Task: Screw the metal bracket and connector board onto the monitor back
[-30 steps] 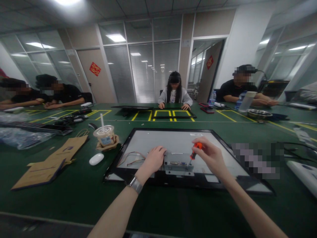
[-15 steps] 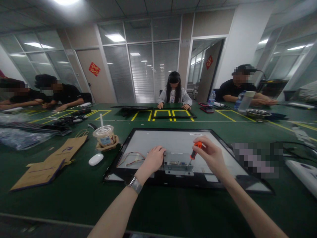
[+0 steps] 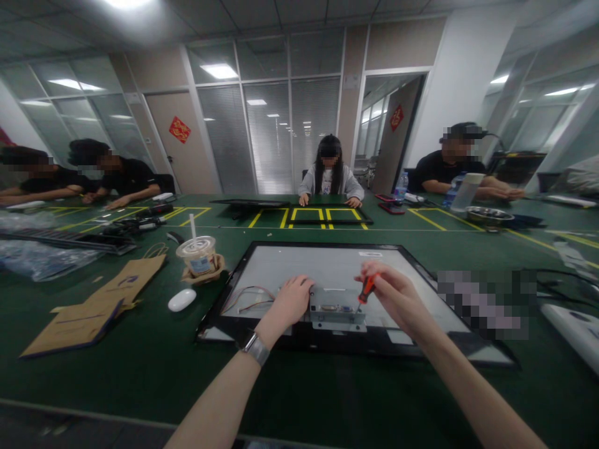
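A display panel (image 3: 276,262) with a black frame lies with its pale grey back up on the green table. On its near side stands a metal box (image 3: 334,298) with video ports facing me, on a flanged bracket. My left hand (image 3: 294,300) is laid over the box's left side, fingers together and curved against it; the thumb is hidden. The fingers of my right hand (image 3: 390,288) are closed round the orange-and-black handle of a screwdriver (image 3: 369,287). Its thin shaft points down, the tip by the ports' right end. Loose thin wires (image 3: 250,298) lie left of my left hand.
Left of the panel are a white mouse (image 3: 182,300), an iced drink cup (image 3: 199,255) and a flattened paper bag (image 3: 100,308). A white device (image 3: 573,333) and black cables lie at right. Across the table sit several people, one (image 3: 330,174) holding a black frame.
My right hand has turned about the screwdriver, its fingers shifting on the handle, which leans a little differently. The tip stays by the ports. My left hand has kept its place.
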A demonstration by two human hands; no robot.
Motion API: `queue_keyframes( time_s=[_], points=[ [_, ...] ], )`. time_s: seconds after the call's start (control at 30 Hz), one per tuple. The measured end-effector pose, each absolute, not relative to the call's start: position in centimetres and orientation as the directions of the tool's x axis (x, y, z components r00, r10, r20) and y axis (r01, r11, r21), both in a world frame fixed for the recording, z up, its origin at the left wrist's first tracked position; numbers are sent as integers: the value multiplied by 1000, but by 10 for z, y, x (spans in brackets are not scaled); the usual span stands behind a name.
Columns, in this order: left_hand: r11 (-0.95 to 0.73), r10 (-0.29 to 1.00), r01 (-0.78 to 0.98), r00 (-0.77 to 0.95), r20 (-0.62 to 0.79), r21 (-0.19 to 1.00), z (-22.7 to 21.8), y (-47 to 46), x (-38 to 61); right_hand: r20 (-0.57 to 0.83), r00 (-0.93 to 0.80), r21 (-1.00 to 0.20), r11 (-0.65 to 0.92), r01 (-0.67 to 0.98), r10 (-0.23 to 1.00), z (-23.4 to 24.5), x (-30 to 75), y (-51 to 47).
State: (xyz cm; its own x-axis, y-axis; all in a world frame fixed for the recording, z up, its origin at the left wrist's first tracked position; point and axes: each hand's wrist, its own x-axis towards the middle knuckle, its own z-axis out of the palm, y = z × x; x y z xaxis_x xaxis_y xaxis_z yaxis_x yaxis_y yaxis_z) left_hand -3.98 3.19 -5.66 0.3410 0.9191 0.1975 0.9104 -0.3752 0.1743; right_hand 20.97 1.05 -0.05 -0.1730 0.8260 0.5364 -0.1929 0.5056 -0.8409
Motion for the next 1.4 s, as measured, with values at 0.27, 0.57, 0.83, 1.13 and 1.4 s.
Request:
queue_keyframes(
  time_s=[0.27,0.57,0.83,1.13,1.4],
  points=[
    [-368,923,913,335,190,176,-53,29,-38,500,-204,-861,457,-223,842,5,212,9],
    [-365,925,916,337,177,163,-53,30,-38,487,-185,-871,459,-176,853,1,214,14],
    [-379,917,909,344,202,174,-57,32,-40,511,-189,-858,483,-177,839,7,217,12],
    [-374,921,912,342,189,171,-54,31,-39,500,-225,-866,475,-156,837,7,215,11],
    [-381,916,911,349,200,158,-56,31,-39,470,-205,-882,447,-150,859,3,216,13]
  ],
)
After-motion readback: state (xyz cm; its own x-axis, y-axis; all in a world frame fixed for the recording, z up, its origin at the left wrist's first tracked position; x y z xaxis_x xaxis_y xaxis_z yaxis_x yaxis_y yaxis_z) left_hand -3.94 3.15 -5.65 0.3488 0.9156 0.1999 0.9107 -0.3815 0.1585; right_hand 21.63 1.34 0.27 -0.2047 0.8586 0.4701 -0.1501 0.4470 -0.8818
